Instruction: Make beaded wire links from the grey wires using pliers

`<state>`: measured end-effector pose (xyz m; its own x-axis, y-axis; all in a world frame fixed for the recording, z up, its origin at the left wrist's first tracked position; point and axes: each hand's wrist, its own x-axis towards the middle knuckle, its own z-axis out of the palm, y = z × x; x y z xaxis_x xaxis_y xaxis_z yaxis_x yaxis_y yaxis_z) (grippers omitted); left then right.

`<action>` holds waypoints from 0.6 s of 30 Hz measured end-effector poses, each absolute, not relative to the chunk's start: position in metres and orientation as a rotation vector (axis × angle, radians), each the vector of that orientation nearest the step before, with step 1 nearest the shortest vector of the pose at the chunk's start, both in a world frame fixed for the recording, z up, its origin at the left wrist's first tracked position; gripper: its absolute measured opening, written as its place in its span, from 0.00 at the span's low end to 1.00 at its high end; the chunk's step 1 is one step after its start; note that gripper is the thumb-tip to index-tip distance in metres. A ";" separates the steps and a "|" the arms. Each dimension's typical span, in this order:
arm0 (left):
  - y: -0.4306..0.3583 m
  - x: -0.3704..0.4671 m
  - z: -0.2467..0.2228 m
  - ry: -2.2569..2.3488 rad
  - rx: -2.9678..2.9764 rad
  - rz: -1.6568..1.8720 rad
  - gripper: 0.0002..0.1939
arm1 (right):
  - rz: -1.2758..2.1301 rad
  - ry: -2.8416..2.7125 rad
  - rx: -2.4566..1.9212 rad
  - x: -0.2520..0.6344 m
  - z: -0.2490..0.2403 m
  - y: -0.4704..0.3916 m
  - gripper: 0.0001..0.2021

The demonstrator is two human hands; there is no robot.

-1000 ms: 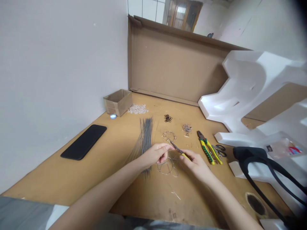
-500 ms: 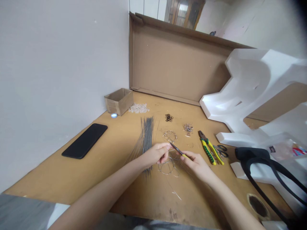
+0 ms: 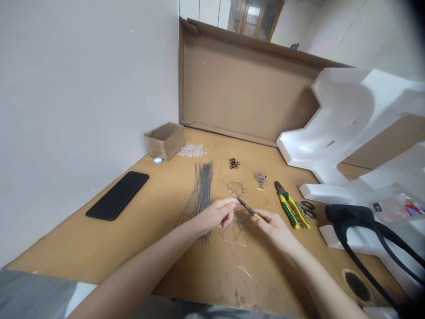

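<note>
My left hand (image 3: 222, 213) is closed in a pinch beside a bundle of thin grey wires (image 3: 205, 186); what it pinches is too small to name. Yellow-handled pliers (image 3: 246, 207) are in my right hand (image 3: 272, 226), with their dark tip at my left fingertips. Just beyond the fingertips lies a ring of wire with small pieces on it (image 3: 235, 189). Below my hands, loops of thin wire (image 3: 231, 230) rest on the table.
Green-and-yellow pliers (image 3: 291, 206) and scissors (image 3: 307, 209) lie right. Behind are black rings (image 3: 234, 163), small metal parts (image 3: 260, 177), clear pieces (image 3: 192, 150) and a cardboard box (image 3: 166, 141). A black phone (image 3: 117, 196) lies left; white foam (image 3: 345, 119) stands right.
The tip of the pliers has shifted very slightly right at my left fingertips. My hands are otherwise nearly where they were.
</note>
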<state>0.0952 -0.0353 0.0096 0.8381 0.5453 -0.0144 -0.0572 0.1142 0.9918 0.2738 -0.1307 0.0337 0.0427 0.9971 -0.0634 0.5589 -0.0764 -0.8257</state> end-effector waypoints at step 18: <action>-0.036 0.095 0.013 0.437 1.410 0.446 0.20 | 0.858 -1.609 -1.721 0.275 0.034 -0.131 0.19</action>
<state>0.0945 -0.0360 0.0127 0.8406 0.5410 -0.0266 -0.0372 0.1065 0.9936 0.2752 -0.1309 0.0338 0.0451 0.9980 -0.0438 0.5926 -0.0621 -0.8031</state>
